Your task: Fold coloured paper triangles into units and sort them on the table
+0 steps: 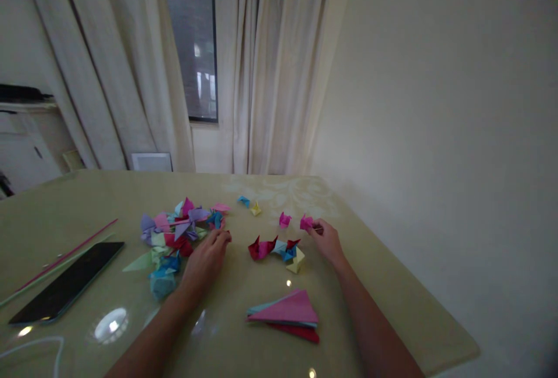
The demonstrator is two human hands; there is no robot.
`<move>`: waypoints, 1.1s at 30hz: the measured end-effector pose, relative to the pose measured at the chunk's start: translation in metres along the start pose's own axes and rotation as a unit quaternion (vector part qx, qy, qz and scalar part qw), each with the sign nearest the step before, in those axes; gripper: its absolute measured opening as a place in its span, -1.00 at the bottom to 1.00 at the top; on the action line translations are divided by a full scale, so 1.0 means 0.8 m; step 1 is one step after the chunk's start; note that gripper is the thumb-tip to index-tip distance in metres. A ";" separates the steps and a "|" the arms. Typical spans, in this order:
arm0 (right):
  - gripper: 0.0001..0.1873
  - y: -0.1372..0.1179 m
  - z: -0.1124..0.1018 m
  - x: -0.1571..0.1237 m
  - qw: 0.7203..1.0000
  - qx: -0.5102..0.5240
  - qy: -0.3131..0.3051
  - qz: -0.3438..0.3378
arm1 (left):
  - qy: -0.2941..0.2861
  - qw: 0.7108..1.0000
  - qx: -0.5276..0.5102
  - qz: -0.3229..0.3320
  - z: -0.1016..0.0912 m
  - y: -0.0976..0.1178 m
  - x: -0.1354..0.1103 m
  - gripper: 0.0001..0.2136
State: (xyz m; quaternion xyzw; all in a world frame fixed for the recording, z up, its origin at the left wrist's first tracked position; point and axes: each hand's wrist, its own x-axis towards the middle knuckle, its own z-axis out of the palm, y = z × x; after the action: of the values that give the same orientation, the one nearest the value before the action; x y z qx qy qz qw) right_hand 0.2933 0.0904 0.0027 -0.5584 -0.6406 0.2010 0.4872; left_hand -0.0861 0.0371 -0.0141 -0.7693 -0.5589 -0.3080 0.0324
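My right hand (328,242) pinches a small magenta folded-paper piece (306,223) at the right of the table. Beside that piece stands a similar magenta piece (285,220). My left hand (208,260) has its fingers curled together at the right edge of a heap of folded-paper pieces (176,243); a bit of red shows at the fingertips, but I cannot make out what they hold. Between my hands lie several small folded pieces in a cluster, among them a red and magenta one (263,248), a blue one (288,250) and a pale yellow one (296,261).
A stack of flat-folded pink, blue and red paper (288,314) lies nearest me. Farther back are a small blue piece (243,200) and a yellow piece (256,209). At left lie a dark phone (67,282) and thin pink and green sticks (65,260). The glossy table (383,302) runs beside a wall.
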 end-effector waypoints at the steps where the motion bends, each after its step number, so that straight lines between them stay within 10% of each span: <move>1: -0.58 0.002 0.005 -0.001 1.000 -0.002 0.004 0.002 | -0.006 1.000 -0.007 -0.006 0.000 0.005 0.000 -0.75; 18: -0.68 -0.027 0.000 -0.005 0.995 -0.049 0.083 -0.010 | 0.038 0.939 -0.327 -0.096 -0.006 0.046 0.002 -0.70; 26: -0.59 -0.120 0.057 -0.061 0.957 0.118 -0.247 -0.092 | 0.039 0.911 -0.408 -0.051 -0.010 0.098 -0.009 -0.76; 33: -0.72 -0.125 0.063 -0.069 0.948 0.133 -0.278 -0.084 | 0.032 0.930 -0.364 -0.036 -0.004 0.098 -0.011 -0.74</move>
State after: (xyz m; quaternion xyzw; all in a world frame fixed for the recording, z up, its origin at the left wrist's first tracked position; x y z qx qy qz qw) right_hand 0.1928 0.0253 0.0384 -0.3545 -0.7626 0.3899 0.3753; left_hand -0.0202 -0.0008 0.0075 -0.6974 -0.4339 -0.5159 -0.2432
